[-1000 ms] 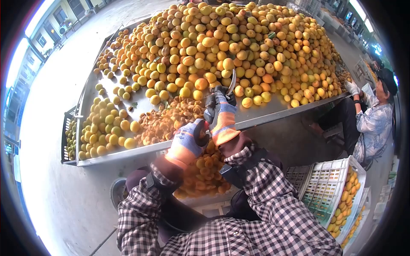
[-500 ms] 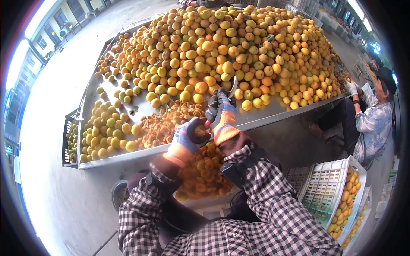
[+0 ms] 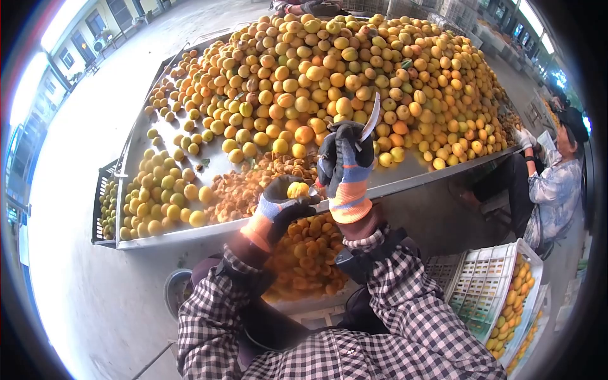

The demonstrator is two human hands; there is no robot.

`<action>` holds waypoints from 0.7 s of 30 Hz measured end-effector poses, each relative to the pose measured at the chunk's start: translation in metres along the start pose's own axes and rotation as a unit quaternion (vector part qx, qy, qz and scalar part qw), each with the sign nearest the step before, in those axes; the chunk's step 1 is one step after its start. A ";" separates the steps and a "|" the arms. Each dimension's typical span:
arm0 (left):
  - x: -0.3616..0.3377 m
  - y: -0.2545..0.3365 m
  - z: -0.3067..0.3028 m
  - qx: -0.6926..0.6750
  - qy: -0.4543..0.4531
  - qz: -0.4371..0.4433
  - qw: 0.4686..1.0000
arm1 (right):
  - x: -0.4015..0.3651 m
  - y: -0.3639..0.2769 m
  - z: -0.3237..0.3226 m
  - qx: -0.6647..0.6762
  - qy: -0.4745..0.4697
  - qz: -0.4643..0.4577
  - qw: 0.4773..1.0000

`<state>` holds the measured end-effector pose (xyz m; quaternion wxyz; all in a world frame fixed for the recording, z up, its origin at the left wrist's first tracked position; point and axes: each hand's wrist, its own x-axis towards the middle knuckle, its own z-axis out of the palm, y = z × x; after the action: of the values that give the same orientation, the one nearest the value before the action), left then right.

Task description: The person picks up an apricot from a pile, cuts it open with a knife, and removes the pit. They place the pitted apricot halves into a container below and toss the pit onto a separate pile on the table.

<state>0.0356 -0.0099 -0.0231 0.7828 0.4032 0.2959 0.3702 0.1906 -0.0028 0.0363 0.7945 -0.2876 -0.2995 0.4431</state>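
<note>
My left hand point(image 3: 282, 206), in a black and orange glove, cradles one yellow apricot point(image 3: 297, 189) in its palm above the table's front edge. My right hand point(image 3: 346, 166), gloved the same way, grips a knife point(image 3: 370, 118) whose curved blade points up and away over the fruit. The two hands sit close together. Behind them a big heap of whole apricots point(image 3: 354, 69) covers the metal table point(image 3: 209, 158). A patch of brown pits and scraps point(image 3: 244, 187) lies just left of my hands.
Below the table a container of halved apricots point(image 3: 304, 256) sits between my knees. A white crate point(image 3: 491, 285) with fruit stands at the lower right. A seated person point(image 3: 554, 180) works at the table's right end. A dark crate point(image 3: 101, 202) hangs off the left edge.
My right hand has lifted and swung the knife blade up and to the right. My left hand has turned palm up, showing the apricot it holds.
</note>
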 end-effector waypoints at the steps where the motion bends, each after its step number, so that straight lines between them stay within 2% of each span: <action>1: 0.001 -0.001 0.001 -0.012 -0.001 0.012 1.000 | -0.002 0.000 0.001 0.001 -0.012 -0.009 1.000; 4: -0.002 0.005 0.010 0.038 -0.033 0.031 0.998 | -0.003 0.003 0.002 -0.031 -0.024 -0.046 0.998; 7: -0.002 0.003 0.008 0.071 -0.028 0.014 0.997 | -0.008 0.003 0.002 -0.028 -0.039 -0.031 0.998; 11: -0.007 0.004 0.013 0.017 0.006 -0.039 0.999 | -0.012 0.012 0.002 -0.059 -0.045 -0.073 0.995; 13: -0.005 0.000 0.014 0.079 0.006 0.013 0.997 | -0.017 0.011 0.004 -0.072 -0.051 -0.074 0.993; 14: -0.004 -0.003 0.013 0.078 0.006 0.013 0.997 | -0.019 0.010 0.005 -0.085 -0.055 -0.075 0.992; 16: 0.002 -0.016 0.008 0.143 0.017 0.087 0.986 | -0.021 0.022 0.002 -0.097 -0.063 -0.107 0.988; 19: 0.011 -0.036 0.001 0.159 0.051 0.151 0.974 | -0.022 0.032 -0.003 -0.172 -0.089 -0.145 0.970; 20: 0.012 -0.040 0.000 0.162 0.070 0.188 0.966 | -0.022 0.035 -0.006 -0.171 -0.089 -0.145 0.971; 21: 0.009 -0.037 0.005 0.163 0.071 0.187 0.966 | -0.022 0.034 -0.004 -0.141 -0.077 -0.117 0.980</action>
<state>0.0574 -0.0190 -0.0533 0.6003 0.5465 0.3259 0.4846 0.1662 -0.0077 0.0045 0.7667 -0.3246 -0.4512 0.3213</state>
